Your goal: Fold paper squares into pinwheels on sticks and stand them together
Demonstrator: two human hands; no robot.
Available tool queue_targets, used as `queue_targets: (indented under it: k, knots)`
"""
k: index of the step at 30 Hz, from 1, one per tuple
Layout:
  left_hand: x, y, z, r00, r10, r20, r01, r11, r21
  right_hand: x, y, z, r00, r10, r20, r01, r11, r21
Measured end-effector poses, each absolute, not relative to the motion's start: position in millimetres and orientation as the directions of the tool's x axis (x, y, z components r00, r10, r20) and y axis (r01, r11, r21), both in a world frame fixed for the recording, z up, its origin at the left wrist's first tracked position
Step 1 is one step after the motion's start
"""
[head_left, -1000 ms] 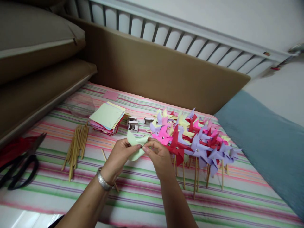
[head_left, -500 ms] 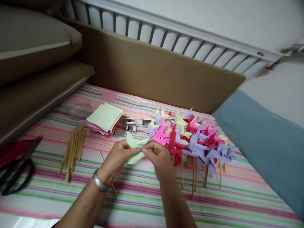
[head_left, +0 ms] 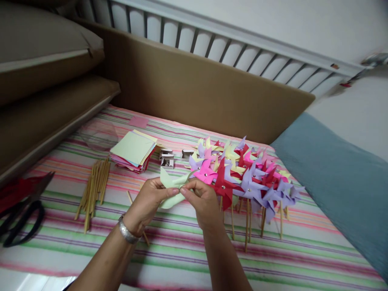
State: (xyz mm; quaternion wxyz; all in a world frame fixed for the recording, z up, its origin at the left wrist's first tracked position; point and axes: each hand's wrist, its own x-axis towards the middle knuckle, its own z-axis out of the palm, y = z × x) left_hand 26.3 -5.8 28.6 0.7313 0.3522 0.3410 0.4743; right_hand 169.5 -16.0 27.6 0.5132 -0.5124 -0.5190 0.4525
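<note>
A pale green paper pinwheel (head_left: pixel 167 182) is held over the striped cloth between both hands. My left hand (head_left: pixel 151 202) pinches its left side, thumb across the folded paper near the middle. My right hand (head_left: pixel 202 199) is closed at the pinwheel's centre, thumb and forefinger together; whether a pin is between those fingertips is hidden. Beneath my left wrist lies a single wooden stick (head_left: pixel 146 238), partly covered by the arm. Just right of my right hand are many finished pinwheels (head_left: pixel 248 184) in red, purple, pink and yellow, on wooden sticks.
Left of the hands are a stack of coloured paper squares (head_left: pixel 133 148), a bundle of sticks (head_left: pixel 92 190) and black-handled scissors (head_left: pixel 27 212). Small open boxes (head_left: pixel 167 161) sit behind the hands. A brown board (head_left: pixel 194 87) stands along the back, cushions (head_left: pixel 45 101) at left.
Both hands stay almost in place on the green pinwheel, with only slight finger movement at its centre. The view has shifted very slightly.
</note>
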Motion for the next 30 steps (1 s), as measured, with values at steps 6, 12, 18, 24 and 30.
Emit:
queue_targets:
  k: [6, 12, 18, 24, 30]
  knots:
    - [26, -6, 25, 0.307, 0.938, -0.158, -0.457, 0.291, 0.841, 168, -17, 27, 0.041, 0.998, 0.052, 0.048, 0.05, -0.998]
    - [25, -6, 27, 0.292, 0.939, -0.183, -0.45, 0.303, 0.84, 166, -16, 25, 0.042, 0.997, 0.062, 0.023, 0.061, -0.998]
    - [24, -5, 28, 0.333, 0.924, -0.188, -0.46, 0.333, 0.823, 162, -17, 24, 0.041, 0.993, 0.113, 0.05, 0.111, -0.993]
    - [6, -5, 31, 0.213, 0.956, -0.202, -0.424, 0.277, 0.862, 157, -24, 35, -0.017, 0.983, 0.185, 0.118, 0.185, -0.976]
    - [-47, 6, 45, -0.135, 0.989, -0.061, -0.493, -0.014, 0.87, 138, -30, 27, 0.04, 0.976, 0.214, 0.299, 0.193, -0.934]
